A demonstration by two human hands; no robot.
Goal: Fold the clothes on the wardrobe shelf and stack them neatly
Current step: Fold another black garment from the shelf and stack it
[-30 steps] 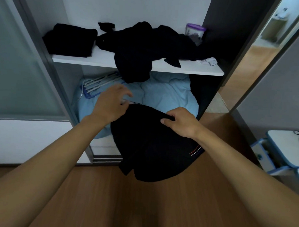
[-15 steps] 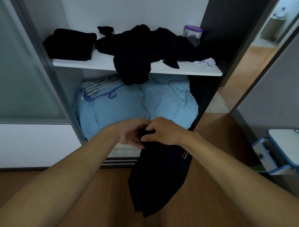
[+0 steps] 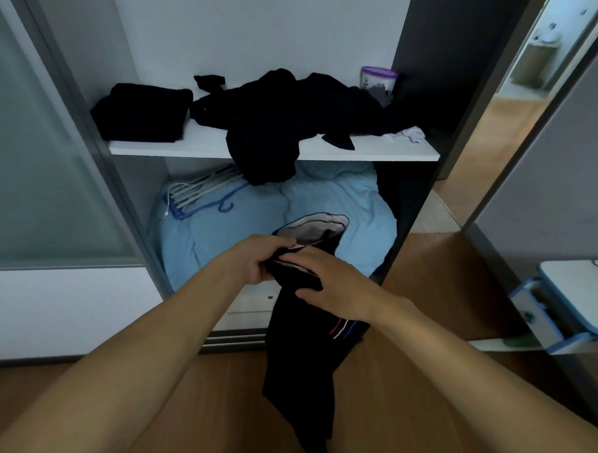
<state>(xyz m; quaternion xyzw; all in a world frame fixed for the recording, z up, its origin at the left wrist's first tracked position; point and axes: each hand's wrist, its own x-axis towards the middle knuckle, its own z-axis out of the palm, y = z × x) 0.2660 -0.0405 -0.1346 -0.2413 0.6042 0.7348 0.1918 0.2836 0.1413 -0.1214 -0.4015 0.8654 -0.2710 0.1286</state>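
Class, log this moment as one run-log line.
left hand: grips dark garment; right hand: grips it too; garment: hangs unfolded; shelf: folded stack left, loose pile middle

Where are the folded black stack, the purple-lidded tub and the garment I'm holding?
folded black stack (image 3: 143,113), head view, top face.
purple-lidded tub (image 3: 379,81), head view, front wall.
held garment (image 3: 302,363), head view, hanging lower part.

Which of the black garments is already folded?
The black bundle at the shelf's left end: compact, squared. The middle pile sprawls over the edge; the held garment hangs loose.
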